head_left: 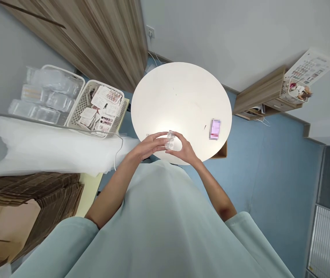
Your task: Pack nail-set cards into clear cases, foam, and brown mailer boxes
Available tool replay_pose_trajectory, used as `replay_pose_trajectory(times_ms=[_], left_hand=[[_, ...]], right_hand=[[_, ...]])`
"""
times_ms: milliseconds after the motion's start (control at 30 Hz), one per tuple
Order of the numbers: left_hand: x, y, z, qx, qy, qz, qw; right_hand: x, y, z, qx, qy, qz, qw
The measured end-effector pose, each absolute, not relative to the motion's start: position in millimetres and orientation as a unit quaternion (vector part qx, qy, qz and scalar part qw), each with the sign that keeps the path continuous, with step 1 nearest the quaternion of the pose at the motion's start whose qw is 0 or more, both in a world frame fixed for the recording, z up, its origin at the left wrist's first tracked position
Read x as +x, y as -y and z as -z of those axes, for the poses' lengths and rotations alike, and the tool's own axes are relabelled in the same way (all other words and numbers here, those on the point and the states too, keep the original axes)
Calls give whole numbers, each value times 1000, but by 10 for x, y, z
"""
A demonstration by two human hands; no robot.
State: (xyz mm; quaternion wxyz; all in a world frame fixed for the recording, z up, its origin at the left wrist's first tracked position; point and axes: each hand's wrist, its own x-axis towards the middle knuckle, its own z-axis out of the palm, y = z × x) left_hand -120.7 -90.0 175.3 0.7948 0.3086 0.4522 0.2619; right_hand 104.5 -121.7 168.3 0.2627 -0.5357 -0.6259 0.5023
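Note:
A small clear plastic case (pixel 170 141) is held above the near edge of the round white table (pixel 182 92). My left hand (pixel 151 145) comes in from the left, its fingers closed on the case's left side. On the other side, my right hand (pixel 185 150) grips the same case between thumb and fingers in a curved pinch. Its contents, if any, are too small to make out. Just behind my left fingers, a small pale item on the tabletop is mostly hidden.
A blurred purple rectangle (pixel 215 129) lies at the table's right. To the left stand a white basket of printed cards (pixel 73 119), clear plastic boxes (pixel 49 101), white foam sheeting (pixel 57 148) and folded cardboard (pixel 60 197). A wooden cabinet (pixel 260 92) stands against the right wall.

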Motion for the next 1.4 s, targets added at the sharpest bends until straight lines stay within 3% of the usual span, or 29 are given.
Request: replay_pose_trajectory(times_ms=[300,1167,1400], left_hand=[[-1072,946,-1837,500,-476,-270,671],[-1309,1043,-1797,468,-453,-170,740],[-1411,1104,-1738,418,-454,-200,761]], right_hand=[[1168,1319,-1495,-524,519,-603,305],[1095,1575,-1367,-469,431,-723,267],[1110,1548,-1404,-483,420,-721,265]])
